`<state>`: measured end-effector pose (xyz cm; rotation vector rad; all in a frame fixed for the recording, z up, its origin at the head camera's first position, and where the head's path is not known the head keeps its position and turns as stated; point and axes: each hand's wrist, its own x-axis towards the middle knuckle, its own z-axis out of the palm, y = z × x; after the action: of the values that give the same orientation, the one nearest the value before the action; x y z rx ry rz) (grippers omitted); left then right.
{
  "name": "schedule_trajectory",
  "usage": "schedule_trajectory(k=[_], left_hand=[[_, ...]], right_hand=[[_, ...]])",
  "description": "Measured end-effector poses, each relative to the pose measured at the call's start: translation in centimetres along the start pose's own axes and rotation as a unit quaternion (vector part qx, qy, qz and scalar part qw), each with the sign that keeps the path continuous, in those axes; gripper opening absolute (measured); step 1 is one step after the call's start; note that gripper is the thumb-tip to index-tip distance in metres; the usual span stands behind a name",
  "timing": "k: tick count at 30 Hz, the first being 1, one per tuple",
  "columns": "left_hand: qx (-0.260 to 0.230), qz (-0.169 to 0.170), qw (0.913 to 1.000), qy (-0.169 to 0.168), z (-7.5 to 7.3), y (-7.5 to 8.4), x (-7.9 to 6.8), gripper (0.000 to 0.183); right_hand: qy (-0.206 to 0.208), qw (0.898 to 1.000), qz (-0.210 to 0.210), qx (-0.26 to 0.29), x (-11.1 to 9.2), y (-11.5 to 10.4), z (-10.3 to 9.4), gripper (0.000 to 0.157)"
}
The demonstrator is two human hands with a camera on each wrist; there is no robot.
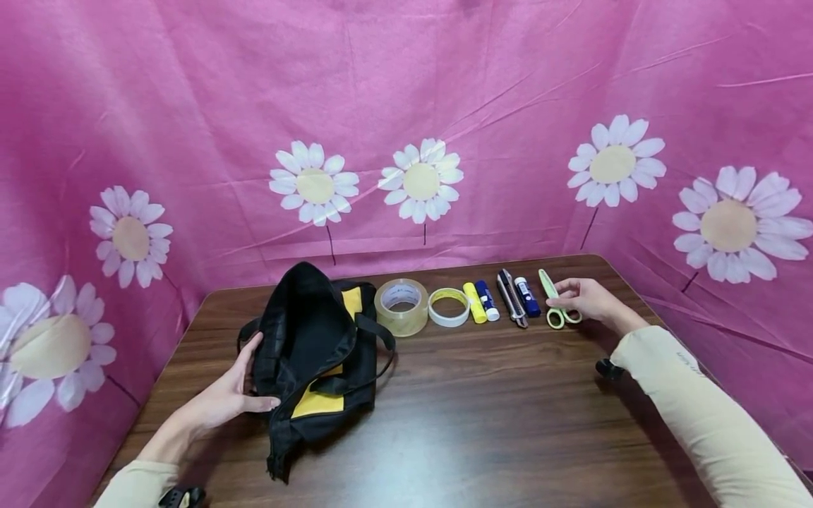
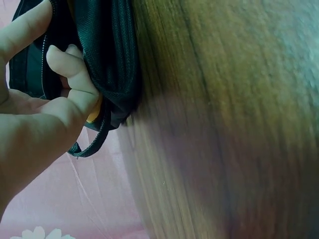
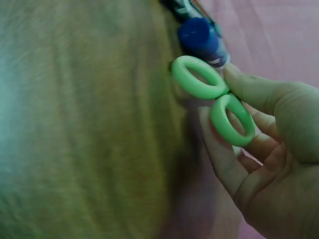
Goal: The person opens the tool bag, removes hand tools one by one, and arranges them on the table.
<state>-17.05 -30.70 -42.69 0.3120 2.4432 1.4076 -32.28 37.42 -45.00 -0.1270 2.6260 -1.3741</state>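
Note:
On the left of the table, a black bag with yellow panels lies with its mouth gaping toward me. My left hand grips its near left edge, thumb on the front rim and fingers along the side. In the left wrist view, curled fingers hold the zippered edge of the bag. Over at the far right, my right hand pinches light green scissors by the handle end, blades pointing away. The right wrist view shows both scissor handle loops between thumb and fingers.
Right of the bag, in a row, are a wide roll of clear tape, a narrower tape roll, a yellow glue stick, a blue one, a box cutter and another blue stick. Pink flowered cloth hangs behind.

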Motion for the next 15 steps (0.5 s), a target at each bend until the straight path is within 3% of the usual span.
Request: schedule_trajectory(k=[4, 9, 11, 15], left_hand=[[-0.01, 0.0, 0.9999, -0.008, -0.1, -0.1, 0.0, 0.124], [-0.028, -0.002, 0.9994, -0.021, -0.2, -0.1, 0.5, 0.124], [-0.03, -0.008, 0.9992, -0.026, -0.3, -0.1, 0.6, 0.124], [-0.032, -0.02, 0.9989, -0.028, -0.3, -0.1, 0.5, 0.124]], right_hand=[[0.042, 0.995, -0.017, -0.092, 0.0, 0.9, 0.6, 0.043], [0.108, 0.968, -0.012, -0.225, -0.5, 0.8, 0.9, 0.035], [0.108, 0.963, -0.009, -0.247, -0.6, 0.5, 0.9, 0.033], [0.096, 0.965, -0.018, -0.244, -0.3, 0.0, 1.4, 0.029]])
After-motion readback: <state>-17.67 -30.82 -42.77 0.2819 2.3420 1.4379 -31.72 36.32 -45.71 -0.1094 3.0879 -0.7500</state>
